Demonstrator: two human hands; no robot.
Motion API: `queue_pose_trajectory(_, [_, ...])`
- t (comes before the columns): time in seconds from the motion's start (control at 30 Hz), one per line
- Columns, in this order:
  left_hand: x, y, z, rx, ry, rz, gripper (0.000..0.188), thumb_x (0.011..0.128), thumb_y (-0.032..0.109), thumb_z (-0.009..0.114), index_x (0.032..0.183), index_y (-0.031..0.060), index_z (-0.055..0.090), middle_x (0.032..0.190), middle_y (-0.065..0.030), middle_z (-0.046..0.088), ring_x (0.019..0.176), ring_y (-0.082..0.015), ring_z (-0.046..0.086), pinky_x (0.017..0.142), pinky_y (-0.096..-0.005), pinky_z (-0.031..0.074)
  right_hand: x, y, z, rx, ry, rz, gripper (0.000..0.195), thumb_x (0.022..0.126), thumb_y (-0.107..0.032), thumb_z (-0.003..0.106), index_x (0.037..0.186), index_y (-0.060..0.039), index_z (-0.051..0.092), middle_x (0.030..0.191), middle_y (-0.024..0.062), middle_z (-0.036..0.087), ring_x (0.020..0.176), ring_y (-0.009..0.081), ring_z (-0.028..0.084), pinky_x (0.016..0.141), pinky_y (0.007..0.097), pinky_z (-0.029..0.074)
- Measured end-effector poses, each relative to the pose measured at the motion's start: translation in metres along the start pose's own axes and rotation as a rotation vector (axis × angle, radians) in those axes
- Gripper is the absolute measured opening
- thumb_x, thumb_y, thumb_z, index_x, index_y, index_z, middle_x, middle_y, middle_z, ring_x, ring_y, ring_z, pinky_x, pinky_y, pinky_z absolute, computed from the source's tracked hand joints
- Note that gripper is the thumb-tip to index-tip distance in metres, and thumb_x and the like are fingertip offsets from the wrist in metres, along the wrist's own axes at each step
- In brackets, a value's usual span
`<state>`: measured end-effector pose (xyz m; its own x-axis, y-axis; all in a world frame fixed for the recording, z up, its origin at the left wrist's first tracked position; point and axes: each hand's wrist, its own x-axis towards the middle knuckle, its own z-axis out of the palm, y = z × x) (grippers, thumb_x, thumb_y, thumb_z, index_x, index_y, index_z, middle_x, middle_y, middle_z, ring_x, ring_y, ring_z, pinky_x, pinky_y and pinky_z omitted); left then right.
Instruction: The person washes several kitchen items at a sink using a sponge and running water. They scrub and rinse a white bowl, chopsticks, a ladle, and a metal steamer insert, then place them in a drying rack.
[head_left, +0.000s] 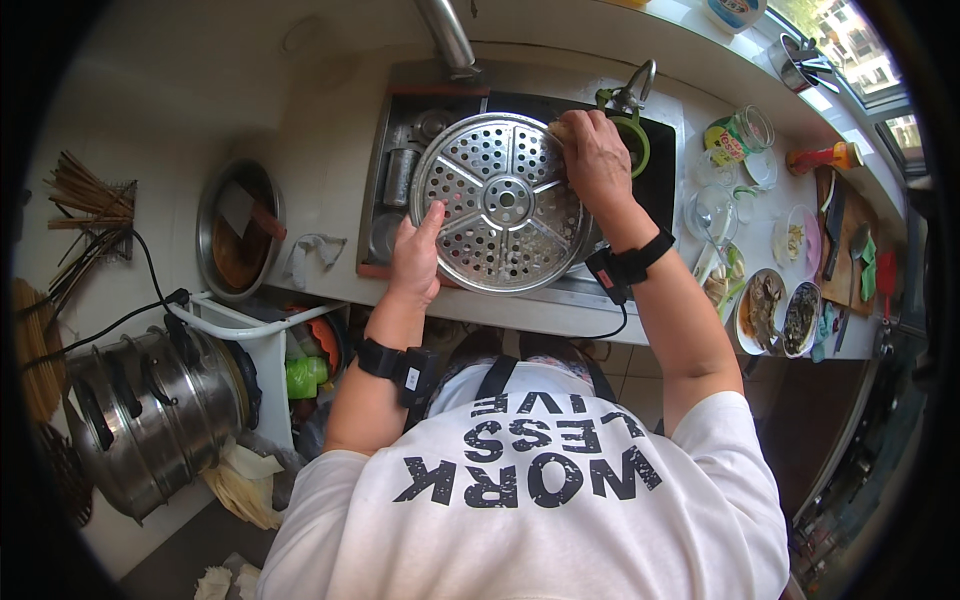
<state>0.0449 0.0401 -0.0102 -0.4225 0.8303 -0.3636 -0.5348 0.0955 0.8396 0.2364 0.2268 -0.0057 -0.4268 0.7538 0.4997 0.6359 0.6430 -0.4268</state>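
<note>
A round perforated stainless steel steamer rack (466, 176) is held over a kitchen sink (660, 195), its holed face turned up. My left hand (417, 259) grips the rack by its left rim, the thumb lying on top. At the upper right rim, my right hand (596, 154) presses a small tan scrubbing pad (559, 129) against the metal; the fingers hide most of the pad. Beyond that hand stand a curved tap (641, 82) and a green-rimmed strainer (640, 146). Glass and metal vessels, among them a metal cylinder (400, 177), sit in the left part of the sink.
To the left, a metal basin (279, 217) holds a cleaver (238, 206), beside a grey cloth (309, 259). Stacked steamer pots (161, 405) stand lower left. Along the right counter are a glass jar (754, 129), a plate of fish (761, 307) and a cutting board (847, 262).
</note>
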Motion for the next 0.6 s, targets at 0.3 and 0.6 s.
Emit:
queue_pose_trajectory(0.3, [0.011,-0.013,0.019,-0.052,0.154,0.054,0.028,0.099,0.022,0.058,0.119,0.0021,0.059,0.11,-0.0065,0.066,0.096,-0.0146,0.062,0.086,-0.0305,0.05,-0.046,-0.081,-0.005,0.111,-0.28,-0.068,0.022,0.079,-0.005,0.059,0.101,-0.0094,0.059,0.096,0.0081,0.058,0.091,0.0255,0.06,0.072,0.0377,0.053])
queue_pose_trajectory(0.6, [0.015,-0.024,0.008,0.015,0.079,-0.007,0.036,0.098,0.025,0.061,0.124,0.0,0.056,0.116,-0.0075,0.063,0.105,-0.0153,0.058,0.092,-0.0323,0.047,0.005,-0.063,0.023,0.086,-0.166,-0.218,0.02,0.08,-0.007,0.059,0.1,-0.0086,0.058,0.094,0.0081,0.061,0.092,0.0263,0.06,0.08,0.0366,0.051])
